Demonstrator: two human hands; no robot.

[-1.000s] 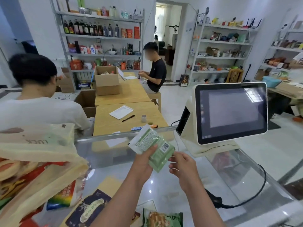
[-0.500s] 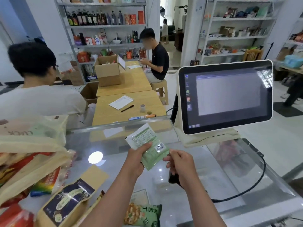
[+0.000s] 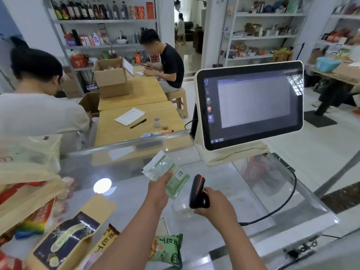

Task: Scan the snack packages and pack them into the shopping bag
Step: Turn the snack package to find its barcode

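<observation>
My left hand [image 3: 158,189] grips a pale green snack packet [image 3: 169,175] above the glass counter, its barcode facing up and to the right. Just to its right, my right hand [image 3: 215,204] holds a black and orange barcode scanner [image 3: 198,192], its head tilted toward the packet. A beige shopping bag [image 3: 25,172] with red packages inside lies at the left. On the counter near me lie a brown kraft pouch [image 3: 66,238], an orange-brown packet [image 3: 106,238] and a green packet [image 3: 167,250].
A white point-of-sale screen [image 3: 250,106] stands at the counter's back right; the scanner's black cable [image 3: 280,205] loops across the glass counter [image 3: 126,193]. Beyond it are wooden tables, cardboard boxes, two seated people and stocked shelves.
My right hand has let go of the green packet's edge and picked up the scanner, raising it beside the packet. The left hand keeps the packet in about the same place.
</observation>
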